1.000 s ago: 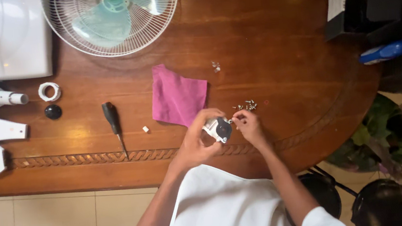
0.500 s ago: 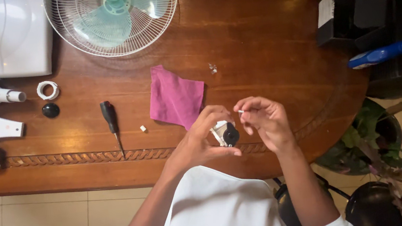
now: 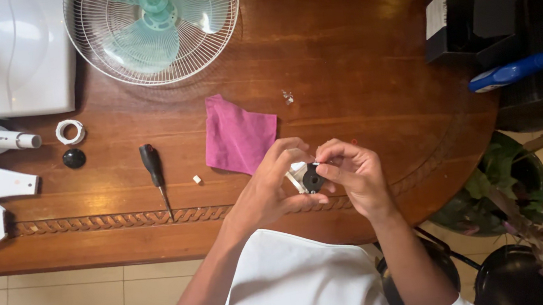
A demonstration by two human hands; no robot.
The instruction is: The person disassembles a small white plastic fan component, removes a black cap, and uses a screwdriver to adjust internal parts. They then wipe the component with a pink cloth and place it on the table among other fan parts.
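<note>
The big brown table [image 3: 356, 65] holds a fan cage [image 3: 153, 31] far above the pink cloth [image 3: 240, 135]. Just right of the cloth, the left hand [image 3: 272, 189] grips a small black-and-white part [image 3: 307, 177], and the right hand [image 3: 353, 174] pinches it. Best to hold it steady, low over the table, turning slowly with fingertips.

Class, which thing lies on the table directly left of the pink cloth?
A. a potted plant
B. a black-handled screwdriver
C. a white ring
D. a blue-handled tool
B: the black-handled screwdriver lies on the wooden table just left of the pink cloth.
</note>
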